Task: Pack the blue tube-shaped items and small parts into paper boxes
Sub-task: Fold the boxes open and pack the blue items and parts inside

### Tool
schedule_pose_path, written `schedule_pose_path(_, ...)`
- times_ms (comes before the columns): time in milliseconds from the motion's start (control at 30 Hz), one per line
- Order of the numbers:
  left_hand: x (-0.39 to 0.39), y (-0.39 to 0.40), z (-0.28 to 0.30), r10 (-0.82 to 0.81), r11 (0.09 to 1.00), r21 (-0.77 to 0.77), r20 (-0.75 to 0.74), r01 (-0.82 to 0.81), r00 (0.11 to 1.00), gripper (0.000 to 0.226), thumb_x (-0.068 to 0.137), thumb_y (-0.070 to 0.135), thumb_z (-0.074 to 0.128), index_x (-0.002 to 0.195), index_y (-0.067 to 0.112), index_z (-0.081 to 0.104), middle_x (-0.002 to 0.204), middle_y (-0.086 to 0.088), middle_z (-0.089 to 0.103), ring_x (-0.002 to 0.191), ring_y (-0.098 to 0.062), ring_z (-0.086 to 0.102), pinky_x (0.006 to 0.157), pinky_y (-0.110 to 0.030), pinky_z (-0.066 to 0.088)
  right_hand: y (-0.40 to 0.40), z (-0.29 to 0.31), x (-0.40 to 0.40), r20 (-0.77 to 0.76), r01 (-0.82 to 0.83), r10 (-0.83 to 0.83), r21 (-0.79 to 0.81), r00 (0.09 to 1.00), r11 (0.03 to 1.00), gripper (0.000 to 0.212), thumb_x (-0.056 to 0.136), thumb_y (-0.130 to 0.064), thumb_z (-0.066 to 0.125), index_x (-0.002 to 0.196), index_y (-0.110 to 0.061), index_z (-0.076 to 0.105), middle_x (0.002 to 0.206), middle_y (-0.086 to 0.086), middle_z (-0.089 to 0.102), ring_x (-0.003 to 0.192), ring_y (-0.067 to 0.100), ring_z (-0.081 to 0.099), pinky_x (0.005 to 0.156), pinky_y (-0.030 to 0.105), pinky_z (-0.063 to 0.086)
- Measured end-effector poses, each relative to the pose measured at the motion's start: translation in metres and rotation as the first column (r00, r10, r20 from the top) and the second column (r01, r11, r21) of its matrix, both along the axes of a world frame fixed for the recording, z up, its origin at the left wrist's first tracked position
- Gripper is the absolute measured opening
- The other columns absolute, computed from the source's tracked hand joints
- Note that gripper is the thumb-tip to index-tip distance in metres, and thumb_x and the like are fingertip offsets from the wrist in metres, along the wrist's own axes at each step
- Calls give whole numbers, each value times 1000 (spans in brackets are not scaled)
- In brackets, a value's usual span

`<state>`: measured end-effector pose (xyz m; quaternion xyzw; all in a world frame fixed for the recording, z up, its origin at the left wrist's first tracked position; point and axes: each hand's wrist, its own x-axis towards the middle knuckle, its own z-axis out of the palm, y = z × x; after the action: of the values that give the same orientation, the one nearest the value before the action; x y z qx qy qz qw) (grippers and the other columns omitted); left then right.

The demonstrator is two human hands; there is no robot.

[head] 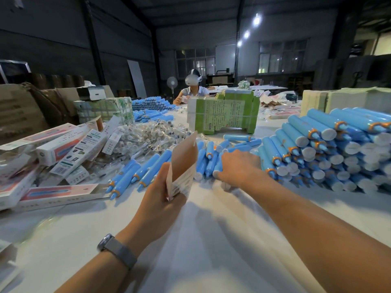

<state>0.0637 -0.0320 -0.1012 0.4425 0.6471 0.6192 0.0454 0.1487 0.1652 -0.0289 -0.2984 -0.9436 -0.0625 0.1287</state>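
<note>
we hold an opened paper box (183,166) upright in our left hand (157,199), mouth up, near the table's (201,240) centre. our right hand (238,166) lies palm down on the loose blue tubes (208,159) just right of it, fingers curled over one; we cannot tell if it is gripped. picking a tube seems the step in hand; next it must slide into the box, then a small part from the clear heap (152,136) far left.

- The hall is dim; the ceiling and walls fall into near black.
- Three ceiling lamps (246,34) flare white, blown out.
- The white counter (203,240) is bright, with soft forearm shadows crossing it.
- Wide-angle bending curves the edges.
- The right hand (239,166) is slightly motion-blurred; the far background is soft.
</note>
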Motion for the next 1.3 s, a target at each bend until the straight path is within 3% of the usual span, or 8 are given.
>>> schedule_pose_path(200, 2, 1, 0, -21, 1000, 9, -18, 21, 1000, 44, 71, 23, 56, 115, 29, 59, 92, -6, 67, 65, -18, 56, 44, -25, 39, -15, 0, 0, 89, -47, 54, -75, 995, 996, 26, 80, -31, 67, 87, -20, 44, 95, 2, 48, 104, 26, 57, 71, 28, 38)
schedule_pose_path(400, 9, -4, 14, -52, 996, 75, -42, 55, 998, 43, 75, 31, 59, 112, 51, 52, 108, 1, 65, 96, -12, 60, 75, -38, 53, 2, 16, 15, 33, -16, 36, -476, 999, 879, 22, 71, -26, 68, 62, -12, 54, 39, -1, 53, 32, 14, 48, 38, 13, 34)
schedule_pose_path(567, 17, -10, 27, 28, 999, 33, -113, -24, 993, 31, 85, 59, 51, 115, 62, 45, 119, 32, 61, 110, 7, 58, 87, -28, 46, 5, 34, 26, -235, -178, -4, -747, 972, 640, 18, 77, -19, 69, 72, -15, 51, 62, 7, 48, 39, 16, 37, 41, 18, 26)
schedule_pose_path(833, 13, -14, 38, 372, 928, 57, -230, -369, 900, 17, 80, 53, 53, 88, 38, 50, 87, 16, 67, 82, -16, 61, 75, -45, 53, -40, 62, 26, -802, -773, -124, -597, 585, 214, 9, 87, -15, 52, 96, -15, 53, 68, 0, 51, 56, 15, 49, 43, 24, 33)
schedule_pose_path(933, 5, -16, 38, 451, 891, 87, -285, -446, 846, 18, 86, 38, 64, 93, 31, 49, 82, 12, 64, 72, -12, 56, 65, -19, 48, -52, 66, 28, -869, -866, -179, -485, 461, 124, 34, 89, -7, 55, 120, -18, 50, 78, 2, 59, 56, 12, 55, 44, 24, 36)
schedule_pose_path(1033, 4, -17, 38, 472, 876, 69, -328, -478, 818, 23, 90, 21, 70, 95, 28, 49, 78, 18, 58, 74, -1, 56, 60, -11, 42, -58, 66, 28, -927, -916, -125, -370, 353, 156, 65, 86, 3, 59, 134, -30, 32, 87, 0, 67, 63, 16, 64, 48, 27, 49)
schedule_pose_path(1167, 8, -18, 36, 432, 896, 49, -325, -441, 841, 30, 89, 18, 71, 87, 34, 47, 79, 2, 62, 69, -18, 54, 60, -26, 42, -60, 66, 29, -969, -928, -11, -241, 248, 283, 97, 76, 5, 68, 141, -46, 16, 118, 11, 59, 86, 28, 70, 52, 30, 56)
schedule_pose_path(1300, 12, -18, 38, 435, 891, 50, -372, -451, 820, 39, 90, 17, 71, 78, 38, 41, 72, 8, 56, 64, -4, 50, 55, -16, 38, -62, 65, 31, -972, -899, 179, -62, 153, 434, 111, 72, 9, 75, 151, -33, 9, 121, 2, 51, 75, 22, 69, 60, 27, 58)
